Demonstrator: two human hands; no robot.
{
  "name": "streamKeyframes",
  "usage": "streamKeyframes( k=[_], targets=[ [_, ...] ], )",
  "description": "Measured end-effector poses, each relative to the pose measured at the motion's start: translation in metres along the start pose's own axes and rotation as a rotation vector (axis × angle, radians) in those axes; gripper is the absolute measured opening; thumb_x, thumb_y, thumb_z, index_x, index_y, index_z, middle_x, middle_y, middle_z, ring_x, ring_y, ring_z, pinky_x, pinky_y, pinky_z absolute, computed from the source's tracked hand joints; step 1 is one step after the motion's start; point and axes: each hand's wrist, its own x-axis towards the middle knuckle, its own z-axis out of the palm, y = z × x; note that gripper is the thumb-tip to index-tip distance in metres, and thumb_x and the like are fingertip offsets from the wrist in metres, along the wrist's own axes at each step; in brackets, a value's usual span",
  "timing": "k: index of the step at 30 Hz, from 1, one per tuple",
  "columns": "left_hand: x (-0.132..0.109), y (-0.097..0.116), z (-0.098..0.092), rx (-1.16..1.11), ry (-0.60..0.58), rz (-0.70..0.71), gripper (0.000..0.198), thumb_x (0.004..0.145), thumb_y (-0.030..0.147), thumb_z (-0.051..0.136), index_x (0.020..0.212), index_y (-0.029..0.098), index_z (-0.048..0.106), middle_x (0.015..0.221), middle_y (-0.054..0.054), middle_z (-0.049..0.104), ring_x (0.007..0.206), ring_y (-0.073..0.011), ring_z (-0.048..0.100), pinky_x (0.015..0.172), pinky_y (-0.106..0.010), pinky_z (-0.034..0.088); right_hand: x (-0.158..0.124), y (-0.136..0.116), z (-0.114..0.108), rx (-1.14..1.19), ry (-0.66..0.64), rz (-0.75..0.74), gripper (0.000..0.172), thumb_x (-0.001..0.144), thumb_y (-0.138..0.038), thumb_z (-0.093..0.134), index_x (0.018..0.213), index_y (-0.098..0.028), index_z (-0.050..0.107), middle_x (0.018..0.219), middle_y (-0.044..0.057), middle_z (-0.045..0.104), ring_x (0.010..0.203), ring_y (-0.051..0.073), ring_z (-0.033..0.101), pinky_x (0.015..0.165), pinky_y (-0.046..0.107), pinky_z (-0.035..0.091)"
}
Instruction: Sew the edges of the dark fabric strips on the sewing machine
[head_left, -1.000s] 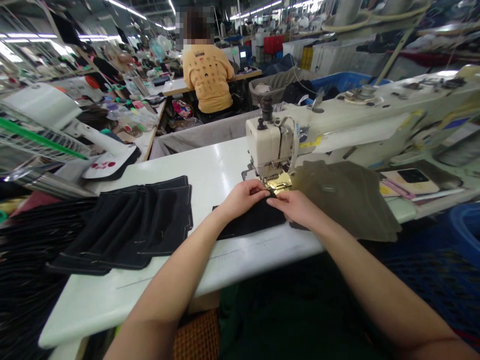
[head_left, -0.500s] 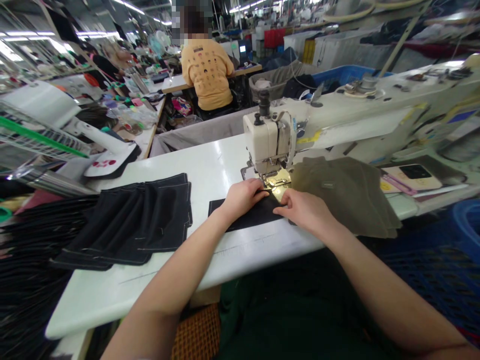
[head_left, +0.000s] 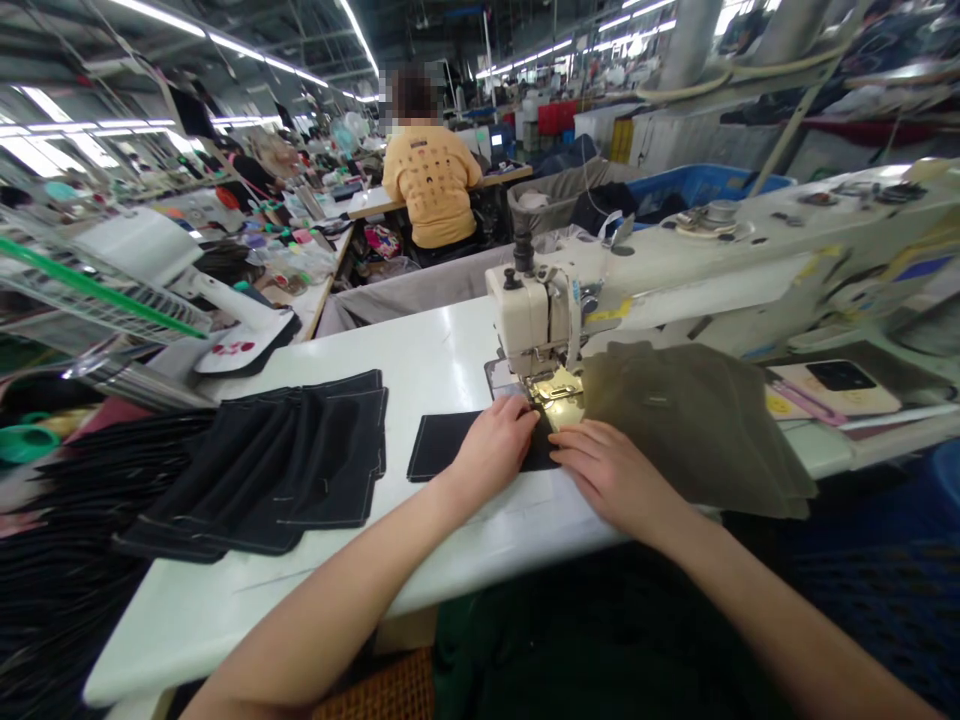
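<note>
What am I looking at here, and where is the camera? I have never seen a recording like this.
The picture comes from a camera worn on a person's head, looking forward and down. The two bare arms coming in from the bottom are that person's own. They are at a white table that carries a sewing machine. The left hand lies on a small dark cloth, and the right hand rests at the cloth's right edge. Both press it down close to the needle, and neither grips anything. To the left lies a stack of similar dark pieces with pale stitching. To the right of the needle lies an olive cloth, and further right what looks like a phone. The person in a yellow shirt, turned away further back, is someone else at another table.
</note>
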Motion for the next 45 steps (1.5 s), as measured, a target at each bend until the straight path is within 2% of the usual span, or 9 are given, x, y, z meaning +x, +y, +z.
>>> streamKeyframes(
  k=[3,5,11,16,21,28,45],
  targets=[
    [-0.006,0.002,0.002,-0.045,0.039,0.004,0.032,0.097,0.014,0.044,0.125,0.014,0.058,0.116,-0.012,0.06,0.104,-0.0254,0.054,0.094,-0.04,0.051,0.002,0.0,0.0,0.024,-0.005,0.034,0.028,0.096,-0.014,0.051,0.115,-0.02,0.07,0.12,0.009,0.069,0.113,0.026,0.06,0.107,0.051,0.043],
    [-0.005,-0.001,0.002,-0.04,0.043,-0.016,0.034,0.096,0.015,0.044,0.128,0.015,0.057,0.12,-0.012,0.059,0.106,-0.0257,0.054,0.095,-0.041,0.051,0.004,0.001,0.002,0.039,-0.006,0.057,0.028,0.096,-0.017,0.052,0.119,-0.02,0.068,0.119,0.009,0.069,0.111,0.026,0.06,0.107,0.052,0.043],
    [0.0,-0.002,0.002,0.042,0.018,-0.07,0.035,0.095,0.018,0.047,0.129,0.018,0.056,0.125,-0.011,0.059,0.111,-0.0267,0.053,0.095,-0.042,0.05,0.015,0.007,0.005,0.081,0.033,0.054,0.024,0.095,-0.018,0.056,0.114,-0.021,0.07,0.112,0.008,0.07,0.109,0.025,0.061,0.102,0.05,0.046],
    [0.0,0.003,-0.003,0.16,-0.053,-0.064,0.036,0.097,0.021,0.047,0.132,0.018,0.053,0.123,-0.01,0.061,0.107,-0.0267,0.052,0.087,-0.04,0.05,0.017,0.01,0.007,0.108,0.04,0.041,0.022,0.095,-0.018,0.055,0.112,-0.019,0.069,0.111,0.008,0.069,0.106,0.024,0.061,0.1,0.048,0.047],
    [0.001,0.003,-0.006,0.236,-0.065,-0.091,0.036,0.098,0.025,0.048,0.133,0.022,0.052,0.124,-0.009,0.061,0.105,-0.0266,0.052,0.079,-0.038,0.049,0.018,0.011,0.009,0.096,0.048,0.051,0.022,0.095,-0.018,0.055,0.112,-0.019,0.069,0.111,0.009,0.069,0.107,0.025,0.06,0.1,0.048,0.047],
    [0.001,0.001,-0.004,0.214,-0.061,-0.063,0.038,0.098,0.025,0.049,0.135,0.021,0.051,0.128,-0.008,0.06,0.108,-0.0268,0.051,0.083,-0.038,0.049,0.017,0.012,0.011,0.089,0.049,0.046,0.022,0.096,-0.019,0.054,0.112,-0.017,0.068,0.112,0.01,0.069,0.107,0.025,0.06,0.1,0.048,0.047],
    [0.0,-0.001,-0.006,0.202,-0.036,-0.048,0.037,0.097,0.024,0.049,0.134,0.021,0.053,0.128,-0.009,0.06,0.109,-0.0268,0.052,0.082,-0.039,0.05,0.017,0.012,0.011,0.067,0.044,0.059,0.025,0.095,-0.017,0.056,0.116,-0.02,0.069,0.115,0.008,0.07,0.111,0.025,0.06,0.102,0.049,0.047]
  ],
)
